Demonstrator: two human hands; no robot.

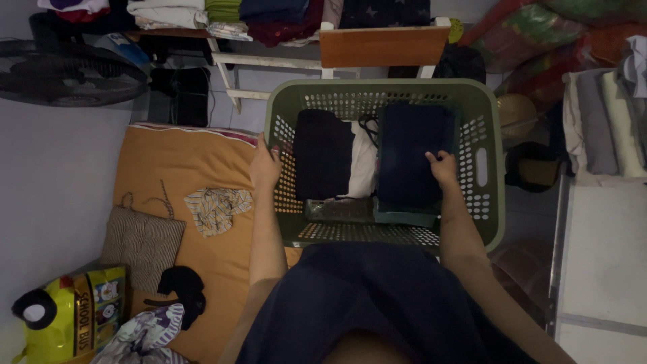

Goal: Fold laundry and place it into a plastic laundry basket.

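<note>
Here, left hand [265, 165] on basket [488, 222] rim; right hand [443, 168] atop navy folded cloth [412, 152].

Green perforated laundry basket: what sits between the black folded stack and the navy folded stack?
In the head view, inside the green perforated laundry basket, a white folded garment lies between the black folded stack and the navy folded stack.

2 bare forearms, no sleeves in view, above a dark navy garment across the lap
</note>
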